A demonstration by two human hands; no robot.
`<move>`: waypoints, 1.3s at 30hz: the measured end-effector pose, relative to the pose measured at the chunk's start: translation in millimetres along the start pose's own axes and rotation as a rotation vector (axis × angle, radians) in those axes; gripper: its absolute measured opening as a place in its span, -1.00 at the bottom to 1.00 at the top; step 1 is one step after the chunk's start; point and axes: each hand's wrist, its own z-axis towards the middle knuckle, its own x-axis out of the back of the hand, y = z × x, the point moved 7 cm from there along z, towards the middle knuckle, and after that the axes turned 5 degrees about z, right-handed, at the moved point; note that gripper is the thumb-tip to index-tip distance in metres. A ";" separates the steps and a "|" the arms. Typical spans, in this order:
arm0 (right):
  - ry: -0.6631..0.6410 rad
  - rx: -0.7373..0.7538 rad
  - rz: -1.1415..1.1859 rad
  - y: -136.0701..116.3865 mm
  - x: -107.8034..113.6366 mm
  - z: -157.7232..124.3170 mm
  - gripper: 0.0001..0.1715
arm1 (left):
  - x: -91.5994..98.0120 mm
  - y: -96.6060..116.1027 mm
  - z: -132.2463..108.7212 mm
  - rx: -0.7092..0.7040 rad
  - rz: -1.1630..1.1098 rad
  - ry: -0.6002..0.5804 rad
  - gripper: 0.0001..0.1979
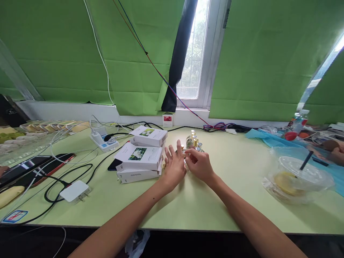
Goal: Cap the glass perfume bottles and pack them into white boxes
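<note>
Both my hands rest on the pale green table [231, 168] at its middle. My left hand [174, 165] has its fingers stretched upward and apart, right beside a stack of white boxes printed with a flower [139, 157]. My right hand [199, 164] is curled, its fingertips pinched together on a small object I cannot make out. Just behind both hands stands a cluster of small bottles with gold caps [192, 140]. The two hands touch each other near the fingertips.
A power strip [103, 141], black cables, a white adapter [73, 190] and a red-edged tablet [34, 170] lie at left. A clear lidded cup with a straw [297, 177] lies at right on blue plastic. Another person's hand [338, 153] shows at the far right.
</note>
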 end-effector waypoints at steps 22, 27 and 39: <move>-0.001 0.017 -0.005 0.0 -1.0 -0.4 -0.81 | 1.6 -7.7 4.8 0.064 0.395 -0.144 0.03; 0.011 0.031 0.000 -1.1 -0.2 -0.6 -0.81 | 2.5 -9.3 9.6 0.087 0.437 -0.173 0.00; 0.005 0.036 -0.001 -1.7 -1.0 -0.6 -0.82 | 14.5 -12.4 13.9 -0.123 0.339 0.104 -0.09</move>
